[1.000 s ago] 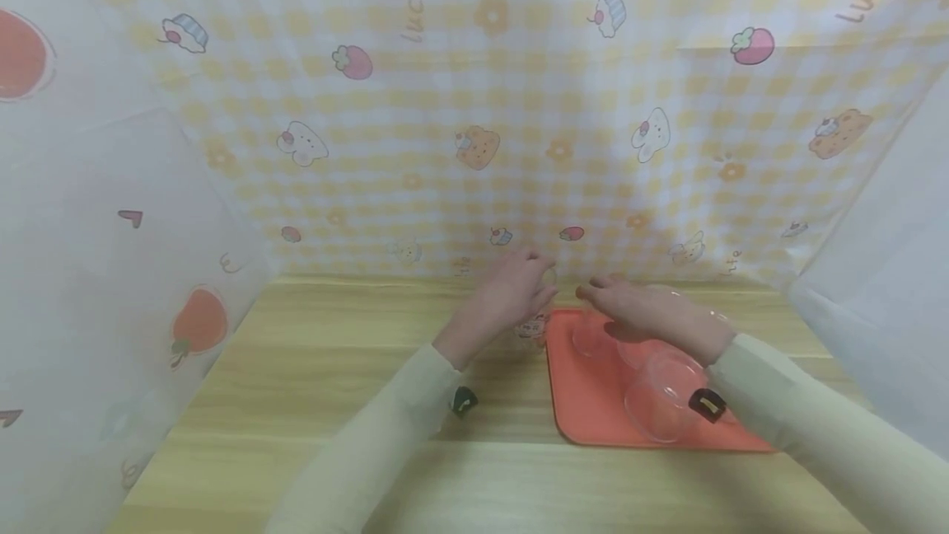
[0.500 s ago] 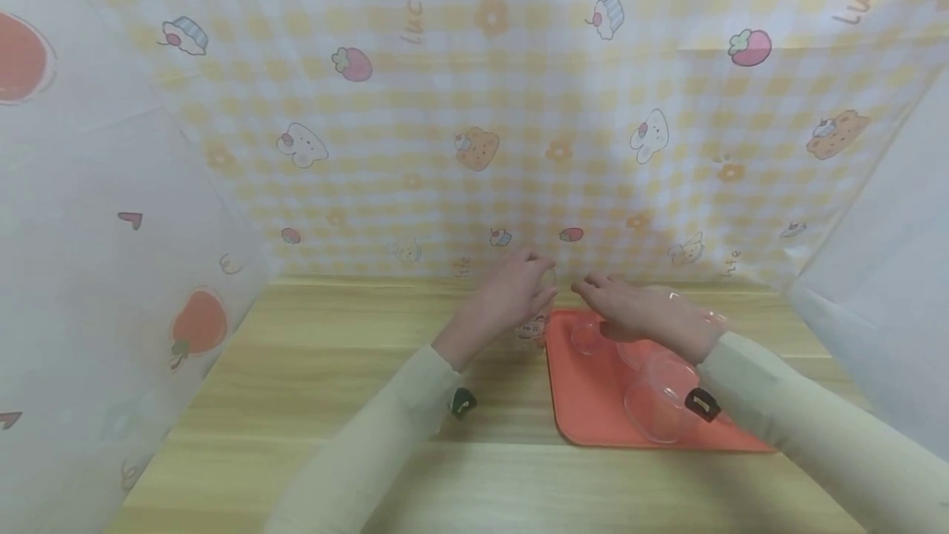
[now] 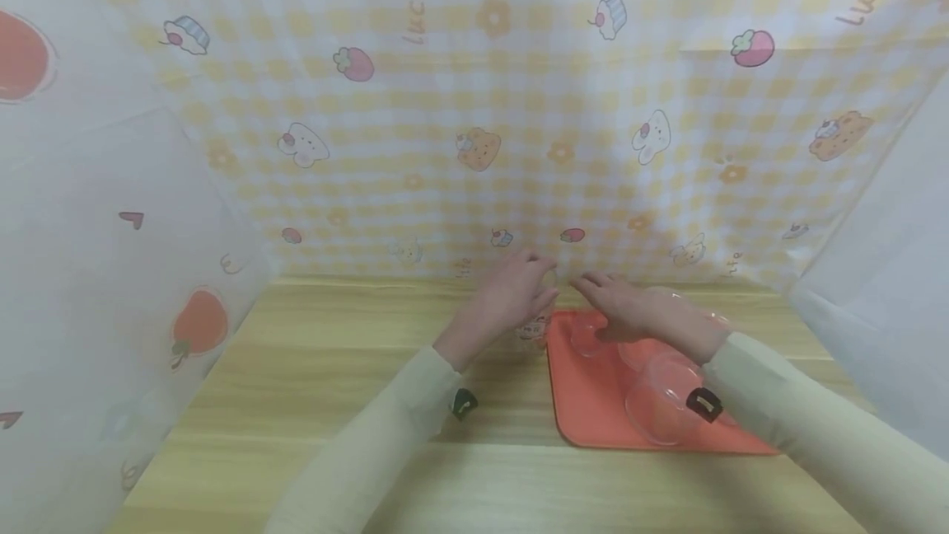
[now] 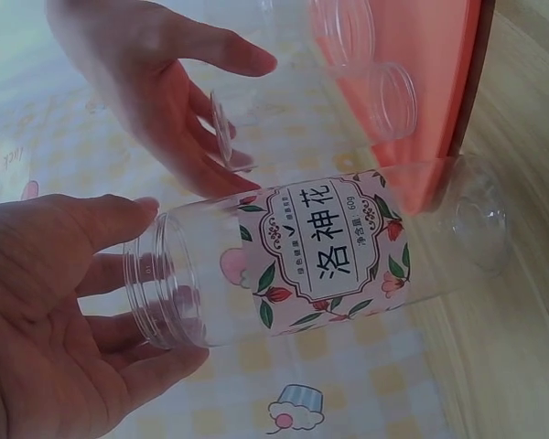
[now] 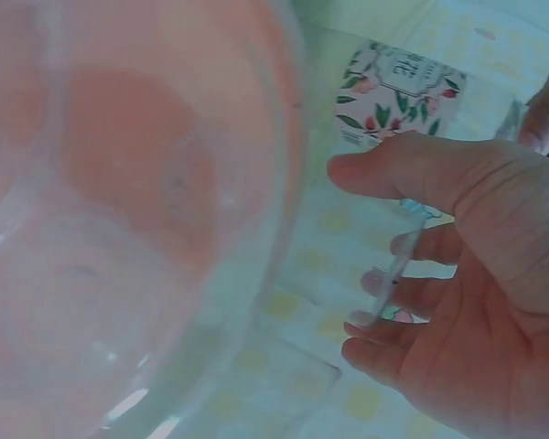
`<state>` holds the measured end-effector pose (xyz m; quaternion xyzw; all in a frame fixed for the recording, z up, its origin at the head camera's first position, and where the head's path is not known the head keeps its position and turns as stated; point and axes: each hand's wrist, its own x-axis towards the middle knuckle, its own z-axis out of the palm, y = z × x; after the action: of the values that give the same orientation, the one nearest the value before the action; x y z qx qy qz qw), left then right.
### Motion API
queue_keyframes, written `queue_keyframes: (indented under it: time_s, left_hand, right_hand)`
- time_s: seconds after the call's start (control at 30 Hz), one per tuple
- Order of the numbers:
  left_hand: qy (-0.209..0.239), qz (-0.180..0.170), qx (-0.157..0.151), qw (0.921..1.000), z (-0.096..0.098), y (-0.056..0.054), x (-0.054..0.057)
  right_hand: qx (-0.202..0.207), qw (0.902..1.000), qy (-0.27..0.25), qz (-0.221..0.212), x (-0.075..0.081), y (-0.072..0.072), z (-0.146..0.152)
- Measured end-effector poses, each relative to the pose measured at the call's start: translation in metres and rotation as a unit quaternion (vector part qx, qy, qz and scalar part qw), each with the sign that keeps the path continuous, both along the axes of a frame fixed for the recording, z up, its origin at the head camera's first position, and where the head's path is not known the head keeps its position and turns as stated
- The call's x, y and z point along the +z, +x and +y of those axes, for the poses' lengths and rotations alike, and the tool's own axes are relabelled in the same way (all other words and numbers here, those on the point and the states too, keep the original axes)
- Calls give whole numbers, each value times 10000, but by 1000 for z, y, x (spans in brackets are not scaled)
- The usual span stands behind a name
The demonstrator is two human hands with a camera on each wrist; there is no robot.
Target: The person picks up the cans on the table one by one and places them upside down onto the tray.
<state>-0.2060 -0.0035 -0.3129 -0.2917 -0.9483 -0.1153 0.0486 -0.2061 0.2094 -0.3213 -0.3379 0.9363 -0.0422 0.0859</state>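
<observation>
My left hand (image 3: 511, 291) holds a clear jar (image 4: 329, 247) by its threaded neck, thumb on one side and fingers round the other. The jar stands upright on the table beside the tray, with a pink floral label bearing Chinese characters and no lid on it. My right hand (image 3: 623, 307) is over the back of the orange tray (image 3: 586, 419). Its thumb and fingers are spread around the open top of a plain clear jar (image 4: 393, 101) at the tray's left edge, the thumb standing off the rim (image 5: 398, 274). Part of this jar is hidden by the hand in the head view.
A larger clear container (image 3: 663, 402) stands at the front of the tray, under my right wrist, with more clear containers behind it. A wooden table (image 3: 356, 386) lies underneath. A yellow checked cloth (image 3: 415, 105) hangs along the back, and pale sheets rise at both sides.
My right hand's fingers have straightened and lifted from the plain jar's top, and the hand has moved slightly left. My left hand stays at the labelled jar's neck.
</observation>
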Motion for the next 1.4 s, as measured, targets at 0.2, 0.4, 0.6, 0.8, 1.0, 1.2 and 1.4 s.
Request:
queue_keyframes:
  time_s: [0.2,0.4,0.6,0.8,1.0,1.2,1.4]
  left_hand:
    - [-1,98,-30,9999,0,0,0]
    - [47,73,-46,10000,0,0,0]
    - [67,99,-61,9999,0,0,0]
    - [34,114,-92,9999,0,-2,0]
    - [184,146,-205,9995,-2,-2,1]
    - [372,-170,-133,9991,-5,-1,5]
    - [645,-470,11,9968,-15,-1,9]
  right_hand:
    - [-87,9994,-218,-256,9,0,2]
    - [-118,9989,-201,-408,20,2,6]
    - [-37,9990,-317,-312,30,8,11]
    - [19,9985,-504,-225,34,14,16]
    - [92,9980,-623,-84,34,16,21]
    - [329,9950,-907,264,34,19,23]
    - [398,9904,-1212,525,35,21,28]
